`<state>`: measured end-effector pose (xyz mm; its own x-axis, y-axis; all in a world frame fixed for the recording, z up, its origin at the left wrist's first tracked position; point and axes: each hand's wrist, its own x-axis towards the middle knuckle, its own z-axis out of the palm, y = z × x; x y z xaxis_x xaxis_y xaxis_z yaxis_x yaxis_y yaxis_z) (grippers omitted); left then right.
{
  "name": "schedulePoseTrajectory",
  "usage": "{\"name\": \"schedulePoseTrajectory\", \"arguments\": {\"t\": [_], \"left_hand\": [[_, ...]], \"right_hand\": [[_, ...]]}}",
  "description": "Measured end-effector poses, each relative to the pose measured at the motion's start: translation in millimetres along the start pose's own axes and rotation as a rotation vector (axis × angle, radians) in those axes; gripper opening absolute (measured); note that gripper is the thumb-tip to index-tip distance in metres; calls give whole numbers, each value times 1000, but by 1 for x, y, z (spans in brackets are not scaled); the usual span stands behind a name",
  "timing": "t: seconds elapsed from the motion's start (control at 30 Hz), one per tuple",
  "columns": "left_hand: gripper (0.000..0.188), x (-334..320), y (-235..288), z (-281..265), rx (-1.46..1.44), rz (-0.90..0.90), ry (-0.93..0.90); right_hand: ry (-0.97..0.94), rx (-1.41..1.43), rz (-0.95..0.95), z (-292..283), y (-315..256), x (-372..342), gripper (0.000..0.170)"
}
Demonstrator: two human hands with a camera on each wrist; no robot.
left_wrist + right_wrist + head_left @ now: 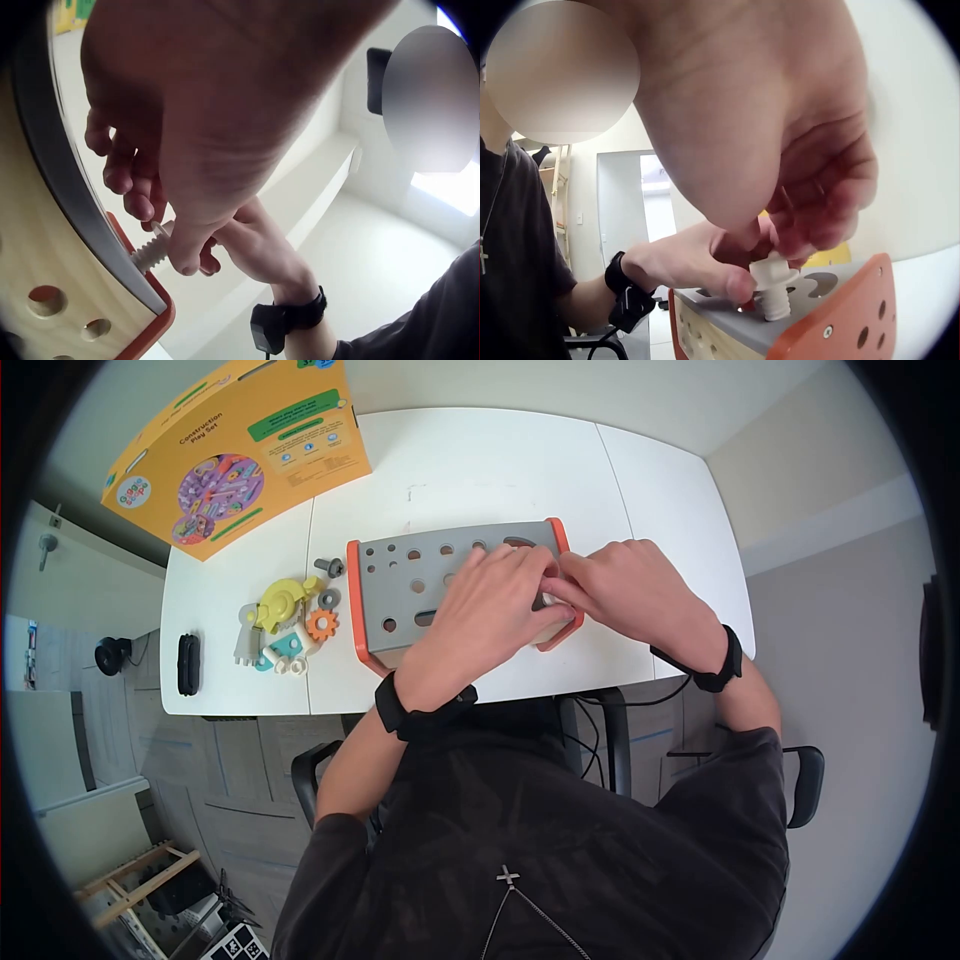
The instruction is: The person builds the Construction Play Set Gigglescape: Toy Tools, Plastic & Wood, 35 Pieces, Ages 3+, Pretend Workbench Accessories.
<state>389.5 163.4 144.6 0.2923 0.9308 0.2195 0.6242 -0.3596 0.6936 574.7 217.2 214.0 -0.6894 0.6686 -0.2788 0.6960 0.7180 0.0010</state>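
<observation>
A white plastic screw (775,292) stands in the grey top (400,588) of a toy workbench, close to its right orange end panel (847,315). Its ridged shaft shows below a wide collar. My left hand (490,600) reaches over the bench top and holds the screw near its head, thumb on the near side and fingers beyond. From the right, my right hand (640,588) has its fingers curled, with thumb and fingertips pinching at the top of the screw. In the head view the hands mostly cover the screw.
Left of the bench lie a grey bolt (329,567), a grey nut (328,599), an orange gear (322,625) and a yellow toy piece (282,600). A black case (189,664) sits by the left edge. Behind stands a yellow box (240,455) on the white table (470,450).
</observation>
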Motion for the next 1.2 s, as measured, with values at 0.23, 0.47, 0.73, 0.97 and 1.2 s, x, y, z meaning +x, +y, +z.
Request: {"name": "schedulePoseTrajectory", "arguments": {"t": [0.23, 0.47, 0.73, 0.97, 1.2], "left_hand": [[30, -3, -23, -14, -43, 29, -86], [34, 0, -3, -5, 82, 36, -95], [36, -3, -25, -18, -18, 3, -87], [39, 0, -6, -4, 81, 50, -103], [37, -3, -24, -15, 26, 47, -40]], "right_hand": [[262, 366, -339, 21, 18, -12, 23], [-7, 112, 40, 4, -6, -1, 23], [278, 274, -296, 27, 18, -8, 31], [-27, -13, 7, 14, 2, 3, 29], [284, 232, -314, 18, 14, -10, 20]]}}
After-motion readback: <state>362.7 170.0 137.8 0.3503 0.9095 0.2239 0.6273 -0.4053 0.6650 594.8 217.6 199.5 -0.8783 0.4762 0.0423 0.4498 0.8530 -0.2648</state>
